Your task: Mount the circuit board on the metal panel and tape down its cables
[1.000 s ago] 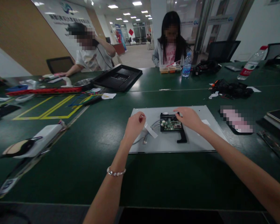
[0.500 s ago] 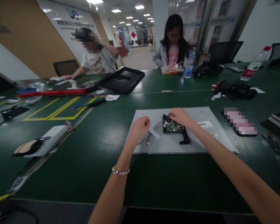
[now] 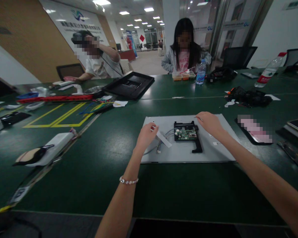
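A flat grey panel [image 3: 149, 158] lies before me on the green table. On its middle sits a green circuit board [image 3: 185, 133] in a black bracket [image 3: 198, 145] whose leg points toward me. Grey cables [image 3: 169, 133] run leftward from the board, with a connector [image 3: 159, 149] on the panel. My left hand [image 3: 147, 134], above the panel's left side, is closed in a pinch on a white tape strip [image 3: 166, 139] that slants down to the right. Beyond the bracket's far right corner, my right hand [image 3: 208, 123] is closed, fingertips together; what they hold, if anything, cannot be made out.
A pixelated phone [image 3: 254, 130] lies right of the panel. Farther back are a black frame [image 3: 129, 85], water bottles [image 3: 201, 72] and black gear [image 3: 248, 97]. Left are a white box [image 3: 56, 143] and yellow-taped lines [image 3: 67, 115]. Two people sit across the table.
My right hand has moved right, off the bracket's top edge, uncovering the board. My left hand has barely shifted and keeps the tape strip.
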The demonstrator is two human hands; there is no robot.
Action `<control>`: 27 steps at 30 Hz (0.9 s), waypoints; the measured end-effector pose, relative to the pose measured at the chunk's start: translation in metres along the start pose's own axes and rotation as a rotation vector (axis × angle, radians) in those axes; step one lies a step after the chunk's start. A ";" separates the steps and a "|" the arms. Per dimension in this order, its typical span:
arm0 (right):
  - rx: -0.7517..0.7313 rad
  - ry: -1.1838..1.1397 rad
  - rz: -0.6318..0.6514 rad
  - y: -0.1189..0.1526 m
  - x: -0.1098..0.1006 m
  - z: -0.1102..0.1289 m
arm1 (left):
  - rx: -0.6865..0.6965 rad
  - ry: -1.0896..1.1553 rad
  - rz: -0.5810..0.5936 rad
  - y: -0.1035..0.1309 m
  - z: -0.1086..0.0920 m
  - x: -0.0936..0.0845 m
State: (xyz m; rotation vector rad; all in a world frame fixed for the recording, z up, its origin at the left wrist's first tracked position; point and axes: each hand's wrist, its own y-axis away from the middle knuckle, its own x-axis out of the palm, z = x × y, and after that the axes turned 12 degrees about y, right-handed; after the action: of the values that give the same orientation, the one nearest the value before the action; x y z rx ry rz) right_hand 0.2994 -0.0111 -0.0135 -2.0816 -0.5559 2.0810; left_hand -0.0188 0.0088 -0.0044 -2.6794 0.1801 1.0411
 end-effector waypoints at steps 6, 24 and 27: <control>-0.006 0.007 0.004 0.041 0.016 -0.031 | -0.062 0.070 0.157 -0.004 0.009 0.001; 0.008 -0.112 -0.093 0.049 0.053 -0.044 | -0.014 -0.022 -0.029 -0.005 0.008 -0.006; 0.007 -0.121 -0.103 0.048 0.056 -0.046 | -0.014 -0.053 -0.035 -0.004 0.009 -0.005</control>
State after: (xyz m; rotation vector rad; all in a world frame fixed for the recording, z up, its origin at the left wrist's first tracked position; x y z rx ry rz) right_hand 0.3505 -0.0284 -0.0822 -1.8894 -0.6565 2.1572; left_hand -0.0272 0.0150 -0.0071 -2.6543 0.1149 1.1054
